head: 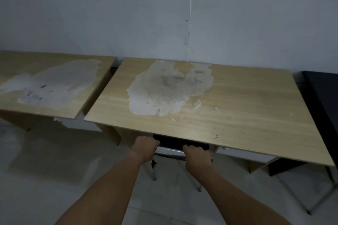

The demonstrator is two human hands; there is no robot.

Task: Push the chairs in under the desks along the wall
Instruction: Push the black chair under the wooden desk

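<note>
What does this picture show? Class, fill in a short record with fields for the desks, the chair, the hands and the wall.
desks: two wooden desks, middle desk and left desk, side by side along the wall, tops with large worn pale patches
chair: black chair, mostly under the middle desk, metal legs showing
left hand: gripping the chair's back
right hand: gripping the chair's back
wall: plain pale grey
far right: dark table, partly in view

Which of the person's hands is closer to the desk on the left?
Left. The left hand grips the chair back on the side toward the left desk; the right hand grips it farther away.
</note>
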